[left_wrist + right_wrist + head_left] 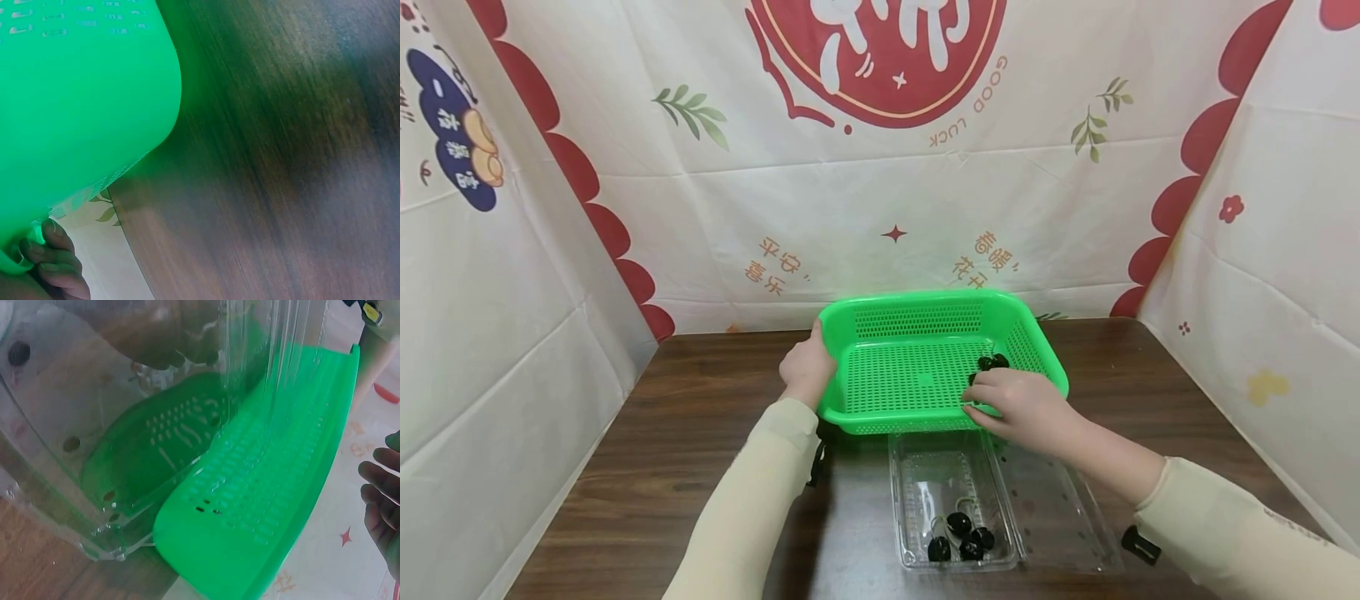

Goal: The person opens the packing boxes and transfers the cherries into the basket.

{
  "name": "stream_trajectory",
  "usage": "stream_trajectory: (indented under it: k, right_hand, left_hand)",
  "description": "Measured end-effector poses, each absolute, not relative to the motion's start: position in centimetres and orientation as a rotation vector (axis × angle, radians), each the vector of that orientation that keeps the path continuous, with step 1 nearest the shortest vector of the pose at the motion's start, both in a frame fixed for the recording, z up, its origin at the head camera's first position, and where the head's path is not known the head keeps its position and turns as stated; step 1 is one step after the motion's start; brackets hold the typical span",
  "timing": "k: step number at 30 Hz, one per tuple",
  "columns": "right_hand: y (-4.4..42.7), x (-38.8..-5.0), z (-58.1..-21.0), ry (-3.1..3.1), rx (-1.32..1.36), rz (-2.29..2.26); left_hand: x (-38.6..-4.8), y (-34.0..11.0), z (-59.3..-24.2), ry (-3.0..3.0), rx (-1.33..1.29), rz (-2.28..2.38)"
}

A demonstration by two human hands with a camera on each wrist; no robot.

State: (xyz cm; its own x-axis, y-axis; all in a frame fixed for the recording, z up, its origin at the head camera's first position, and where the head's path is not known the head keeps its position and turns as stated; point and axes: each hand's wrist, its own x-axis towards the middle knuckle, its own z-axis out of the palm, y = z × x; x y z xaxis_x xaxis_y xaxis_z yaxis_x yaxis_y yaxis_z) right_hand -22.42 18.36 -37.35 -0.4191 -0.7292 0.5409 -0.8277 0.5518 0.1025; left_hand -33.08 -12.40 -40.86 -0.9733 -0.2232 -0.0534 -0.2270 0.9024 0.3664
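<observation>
In the head view the left hand (808,365) grips the left rim of a green plastic basket (917,421); the left wrist view shows its fingers (59,272) curled at the basket's edge (94,106). Over the basket's front right part is the right hand (1018,404), fingers loosely bent and parted. Dark round fruits (993,362) lie in the basket just beyond it. In the right wrist view this hand (382,503) shows nothing between its fingers. A clear plastic box (932,475) in front of the basket holds several dark fruits (958,524) with stems.
A clear lid with holes (1052,508) lies to the right of the box, on the brown wooden table (647,467). Printed white cloth (865,208) hangs behind the table and along both sides.
</observation>
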Motion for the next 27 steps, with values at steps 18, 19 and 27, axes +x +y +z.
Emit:
stream_trajectory:
  k: [18,19,27]
  right_hand:
    - [15.9,-19.5,-39.5,-2.133,1.479,0.243]
    - [15.8,-19.4,-39.7,-2.128,1.495,0.236]
    - [15.0,-18.4,-40.7,-2.126,1.571,0.136]
  left_hand:
    - [-33.3,-12.3,-41.1,3.063,-0.356,0.585]
    - [-33.3,-12.3,-41.1,3.063,-0.358,0.586]
    - [-33.3,-12.4,-41.1,3.055,-0.363,0.596]
